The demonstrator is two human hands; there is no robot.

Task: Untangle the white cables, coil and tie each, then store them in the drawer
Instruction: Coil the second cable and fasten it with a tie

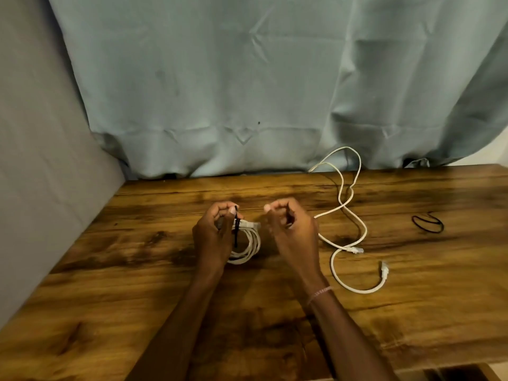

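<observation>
- The coiled white cable [251,243] is being held in the left hand [213,237], whose fingers and thumb are curled round the bundle just above the wooden table [137,270].
- A black tie [236,232] is being pressed across the loops by the left thumb. One plug is sticking out of the coil towards the right hand [291,232].
- The right hand is being held just beside the coil, on its right and apart from it, with the fingers curled. A dark strip is showing between them, but it cannot be told whether a tie end is being pinched or it is only shadow.
- Tying this first coil is being judged the step in hand, and it is not yet done.
- The loose white cable [354,204] is lying uncoiled on the table to the right of the right hand. Its long run is stretching away from the person towards the grey-green cloth [247,78], and both plugs are lying at the near end.
- The right hand is being judged the nearer one for that cable, which is lying close to that wrist.
- A spare black loop [428,223] is lying further right, beyond the loose cable and well apart from both hands.
- The drawer is not being shown clearly.
</observation>
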